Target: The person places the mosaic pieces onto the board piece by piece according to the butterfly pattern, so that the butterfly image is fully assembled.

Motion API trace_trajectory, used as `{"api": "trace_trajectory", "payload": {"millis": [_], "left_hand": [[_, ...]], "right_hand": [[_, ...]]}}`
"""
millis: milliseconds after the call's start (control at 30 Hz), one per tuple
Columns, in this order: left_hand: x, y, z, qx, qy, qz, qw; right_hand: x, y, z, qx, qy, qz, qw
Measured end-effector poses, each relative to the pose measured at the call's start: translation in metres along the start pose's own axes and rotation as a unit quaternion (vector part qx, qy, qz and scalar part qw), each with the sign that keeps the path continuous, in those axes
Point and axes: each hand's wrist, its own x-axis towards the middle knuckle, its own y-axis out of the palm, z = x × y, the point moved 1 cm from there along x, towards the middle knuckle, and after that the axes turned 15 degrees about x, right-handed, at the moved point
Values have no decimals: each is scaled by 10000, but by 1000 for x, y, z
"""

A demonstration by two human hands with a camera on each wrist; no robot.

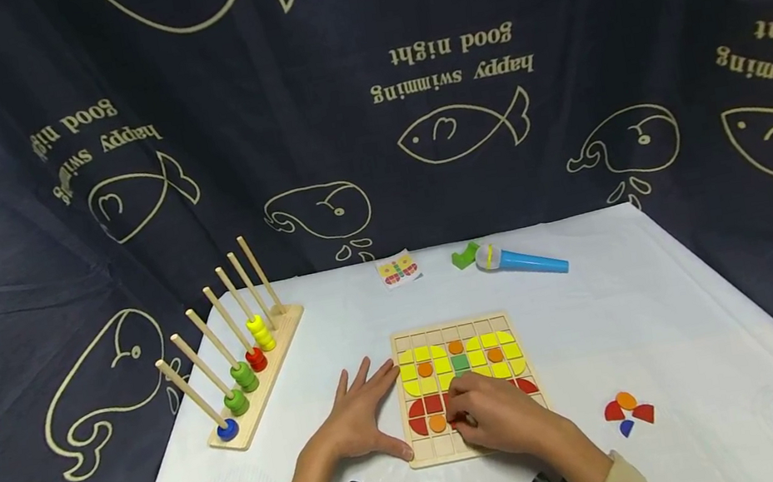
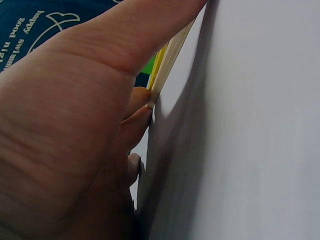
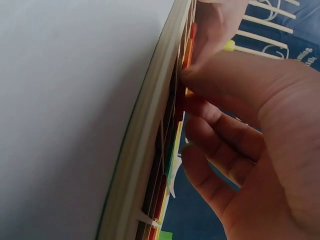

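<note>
A wooden grid board (image 1: 426, 454) lies on the white table, holding yellow, red, orange and green flat tiles in its squares. My left hand (image 1: 357, 418) is spread along its left side, with thumb and fingertips at the edge. In the left wrist view the left thumb (image 2: 145, 30) reaches along the board's rim (image 2: 167, 65). Over the lower middle of the grid, my right hand (image 1: 497, 413) pinches a small red tile (image 3: 180, 102) between thumb and index finger, low against the board. The fingers hide most of this tile and its shape.
Right of the board lie loose tiles: an orange circle (image 1: 626, 400), red pieces (image 1: 643, 413) and a blue piece (image 1: 626, 428). A peg stand with coloured rings (image 1: 244, 377) stands left. Behind are a picture card (image 1: 399, 269), a green block (image 1: 465, 255) and a blue toy microphone (image 1: 534, 261).
</note>
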Motion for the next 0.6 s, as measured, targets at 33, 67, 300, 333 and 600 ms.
{"api": "trace_trajectory", "payload": {"millis": [33,67,300,333,600], "left_hand": [[0,0,0,-4,-1,5,10000],[0,0,0,-2,-6,11,10000],[0,0,-1,-32,-28,20,10000],[0,0,-1,-38,-30,21,10000],[0,0,-1,-79,-60,58,9999]], "right_hand": [[0,0,0,10,-27,-11,10000],[0,-1,-1,34,-38,-20,10000],[0,-4,-3,-149,135,-150,9997],[-1,-5,-3,-149,171,-170,9996],[-22,-17,-12,-64,714,-324,9969]]}}
